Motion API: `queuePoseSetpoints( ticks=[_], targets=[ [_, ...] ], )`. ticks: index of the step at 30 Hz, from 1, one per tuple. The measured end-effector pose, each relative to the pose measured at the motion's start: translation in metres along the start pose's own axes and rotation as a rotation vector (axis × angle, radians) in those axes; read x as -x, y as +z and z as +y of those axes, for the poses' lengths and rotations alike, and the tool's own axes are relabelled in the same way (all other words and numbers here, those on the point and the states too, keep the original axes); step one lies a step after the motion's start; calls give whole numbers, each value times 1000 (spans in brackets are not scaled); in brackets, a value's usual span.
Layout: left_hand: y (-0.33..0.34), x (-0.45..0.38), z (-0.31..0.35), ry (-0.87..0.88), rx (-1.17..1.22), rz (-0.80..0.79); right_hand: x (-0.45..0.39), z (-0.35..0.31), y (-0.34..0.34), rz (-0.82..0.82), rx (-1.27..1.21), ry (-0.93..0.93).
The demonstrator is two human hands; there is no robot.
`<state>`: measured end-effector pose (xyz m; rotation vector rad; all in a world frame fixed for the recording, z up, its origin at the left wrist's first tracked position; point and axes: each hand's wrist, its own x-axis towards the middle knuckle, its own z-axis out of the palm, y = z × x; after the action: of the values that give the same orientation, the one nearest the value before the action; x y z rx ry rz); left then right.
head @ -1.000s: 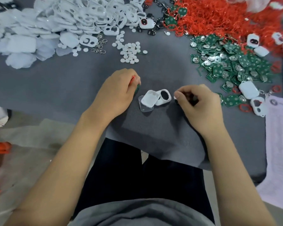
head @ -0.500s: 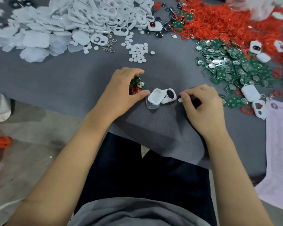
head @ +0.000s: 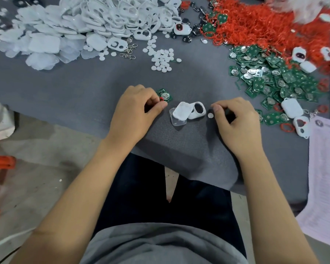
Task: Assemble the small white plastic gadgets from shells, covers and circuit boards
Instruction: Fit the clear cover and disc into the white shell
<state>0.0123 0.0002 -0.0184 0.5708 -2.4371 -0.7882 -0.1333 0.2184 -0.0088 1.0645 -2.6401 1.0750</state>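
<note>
2 hands work at the grey mat's near edge: left hand (head: 135, 109) pinches a light, stiff, likely fragile circuit board (head: 165, 95) by its edge, right hand (head: 234, 119) curls beside the shells (head: 187, 111), its hold unclear.

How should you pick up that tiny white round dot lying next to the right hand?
The small white disc lies flat on the grey mat, so probably pinch its thin rim from above with thumb and fingertip. The right hand sits beside it, closest to come down on it.
</note>
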Motion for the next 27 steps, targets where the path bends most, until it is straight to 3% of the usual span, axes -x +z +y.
queuePoseSetpoints(
  ticks=[5, 9, 16, 23, 27],
  targets=[
    [0, -3, 12, 9, 28, 65, -2, 1, -2, 112, -165, 113],
    [2, -11, 34, 157, 68, -23, -1, 1, -4, 177, -258, 116],
    [23, -27, 74, 313, 118, -245, 2, -6, -9, 110, -170, -112],
    [33, -23, 66, 183, -41, -259, -7, 9, -1, 277, -184, 89],
    [37, -18, 57, 115, -167, -272, -7, 10, -1, 274, -182, 105]
  ],
)
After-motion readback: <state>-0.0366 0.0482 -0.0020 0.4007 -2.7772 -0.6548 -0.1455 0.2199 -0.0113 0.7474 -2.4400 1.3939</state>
